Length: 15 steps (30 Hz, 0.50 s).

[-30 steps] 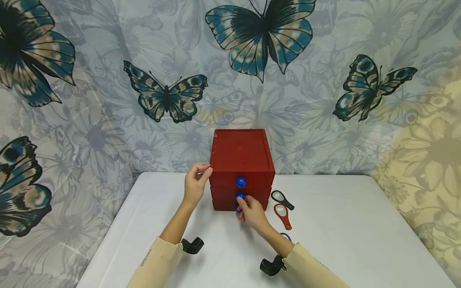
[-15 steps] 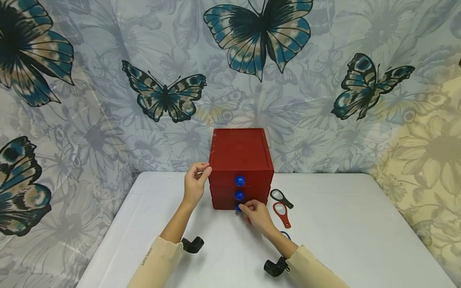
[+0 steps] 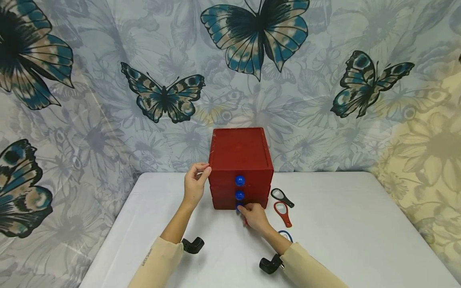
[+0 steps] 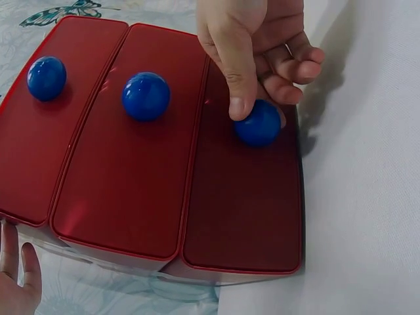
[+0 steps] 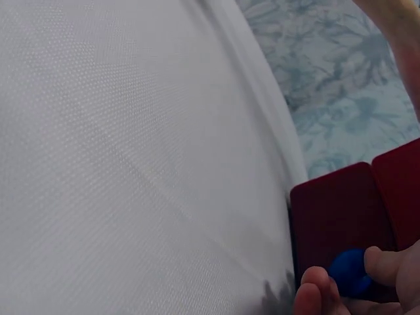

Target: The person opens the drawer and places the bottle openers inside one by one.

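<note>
A red box of three stacked drawers (image 3: 241, 150) stands at the back middle of the table in the head view. Each drawer front carries a round blue knob. My right hand (image 3: 256, 216) pinches the bottom knob (image 4: 256, 128) between thumb and fingers, which the left wrist view shows closely. The drawers look closed. Against the box's left side rests my left hand (image 3: 194, 186), its fingertips touching near the top front edge. In the left wrist view its fingers (image 4: 10, 252) look fairly straight. The right wrist view catches the bottom knob (image 5: 349, 270) partly behind the right fingers.
Right of the box lie a black magnifying glass (image 3: 287, 201) and a red one (image 3: 286, 219). A blue-rimmed ring (image 3: 290, 236) shows partly behind the right forearm. White cloth (image 3: 342, 224) covers the table. A butterfly-patterned curtain (image 3: 288, 140) hangs behind.
My right hand has moved down from the middle knob to the bottom knob and now pinches it. The left hand stays against the box's side.
</note>
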Motion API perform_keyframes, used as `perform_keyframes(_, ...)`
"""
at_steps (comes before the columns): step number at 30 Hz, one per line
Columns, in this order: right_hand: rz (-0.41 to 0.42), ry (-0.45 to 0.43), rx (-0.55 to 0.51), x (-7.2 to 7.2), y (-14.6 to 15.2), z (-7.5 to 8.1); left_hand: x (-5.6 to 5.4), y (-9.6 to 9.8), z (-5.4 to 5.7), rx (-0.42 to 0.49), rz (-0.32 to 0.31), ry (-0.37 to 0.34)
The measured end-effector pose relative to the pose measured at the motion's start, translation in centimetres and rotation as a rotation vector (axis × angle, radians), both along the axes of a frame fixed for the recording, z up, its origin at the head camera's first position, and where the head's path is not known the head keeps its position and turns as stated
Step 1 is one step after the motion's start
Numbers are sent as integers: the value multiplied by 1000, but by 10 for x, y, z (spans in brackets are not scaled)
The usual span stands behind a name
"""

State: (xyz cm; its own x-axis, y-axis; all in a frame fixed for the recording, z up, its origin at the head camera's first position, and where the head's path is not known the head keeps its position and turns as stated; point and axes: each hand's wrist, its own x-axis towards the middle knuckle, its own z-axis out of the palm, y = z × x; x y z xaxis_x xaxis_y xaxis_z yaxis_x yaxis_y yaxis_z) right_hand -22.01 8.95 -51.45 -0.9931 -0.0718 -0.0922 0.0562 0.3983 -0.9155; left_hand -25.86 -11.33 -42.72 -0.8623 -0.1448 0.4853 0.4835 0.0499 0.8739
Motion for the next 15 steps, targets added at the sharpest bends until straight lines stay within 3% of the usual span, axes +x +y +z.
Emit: perform_keyframes(15,-13,-14,-1,-2,-2,-3,0,2,1,12,8,-27)
